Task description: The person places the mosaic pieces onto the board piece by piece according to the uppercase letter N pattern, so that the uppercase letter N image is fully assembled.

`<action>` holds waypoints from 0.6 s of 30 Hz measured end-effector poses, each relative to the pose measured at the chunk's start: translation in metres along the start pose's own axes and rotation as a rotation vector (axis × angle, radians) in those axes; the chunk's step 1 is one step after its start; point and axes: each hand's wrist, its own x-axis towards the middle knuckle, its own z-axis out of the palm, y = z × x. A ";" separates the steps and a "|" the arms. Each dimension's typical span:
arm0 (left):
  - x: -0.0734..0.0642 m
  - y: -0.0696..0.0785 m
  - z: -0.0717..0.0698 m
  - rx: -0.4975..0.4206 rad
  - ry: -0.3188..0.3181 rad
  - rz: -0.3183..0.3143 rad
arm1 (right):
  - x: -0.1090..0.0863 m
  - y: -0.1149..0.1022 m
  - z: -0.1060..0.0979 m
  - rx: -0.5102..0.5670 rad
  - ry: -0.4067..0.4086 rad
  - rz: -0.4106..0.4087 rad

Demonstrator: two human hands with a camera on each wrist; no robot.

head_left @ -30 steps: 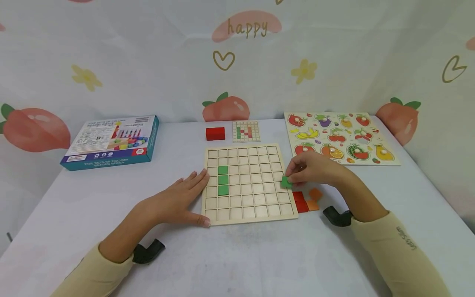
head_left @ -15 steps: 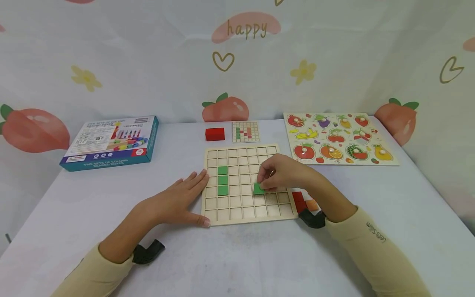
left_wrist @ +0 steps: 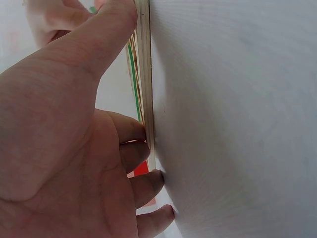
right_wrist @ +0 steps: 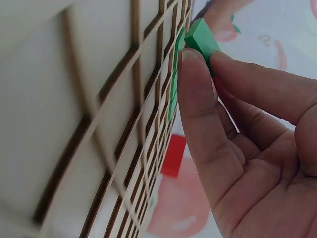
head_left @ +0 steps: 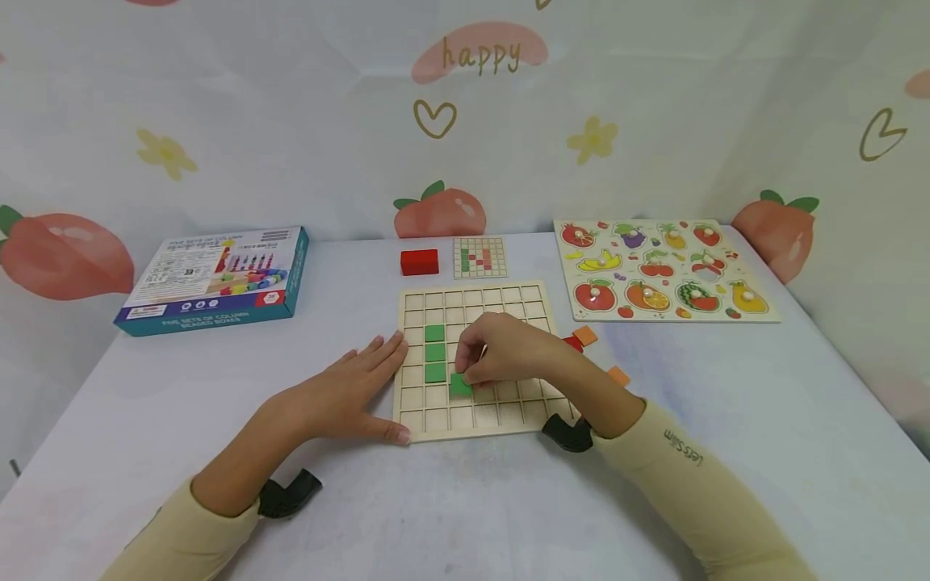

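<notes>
My right hand [head_left: 501, 351] pinches a green tile [head_left: 461, 385] between thumb and finger, over the wooden grid board [head_left: 437, 420]. The right wrist view shows this tile [right_wrist: 202, 37] tilted at the fingertips; whether it touches the board I cannot tell. Just left of it, three green tiles [head_left: 434, 352] sit in a column of cells. Fingers spread, my left hand [head_left: 334, 399] rests at the board's left edge. In the left wrist view, the thumb and fingertips of that hand [left_wrist: 64, 124] lie along the board's edge [left_wrist: 143, 59].
Past the board's right edge lie orange tiles [head_left: 585, 335] and a red tile [head_left: 574, 343], partly behind my right arm. A red block [head_left: 419, 262] and a small pattern card [head_left: 480, 257] are behind the board. A boxed set [head_left: 214, 278] stands left, a fruit puzzle [head_left: 664, 270] right.
From the board's right edge, my right hand has carried the green tile leftward to beside the green column. Loose tiles at the right are partly uncovered. My left hand has stayed put.
</notes>
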 end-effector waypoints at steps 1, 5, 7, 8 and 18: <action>0.000 0.000 0.000 -0.002 0.001 0.004 | 0.002 -0.002 0.002 -0.007 -0.004 -0.005; -0.001 -0.001 0.000 -0.007 0.005 0.016 | 0.010 -0.010 0.011 -0.032 -0.008 -0.021; -0.001 -0.001 0.001 -0.007 0.005 0.018 | 0.014 -0.013 0.016 -0.057 -0.002 -0.022; -0.001 -0.002 0.001 -0.006 0.005 0.018 | 0.015 -0.014 0.018 -0.073 0.002 -0.020; 0.000 -0.003 0.002 -0.005 0.005 0.016 | 0.017 -0.021 0.029 -0.202 0.027 -0.036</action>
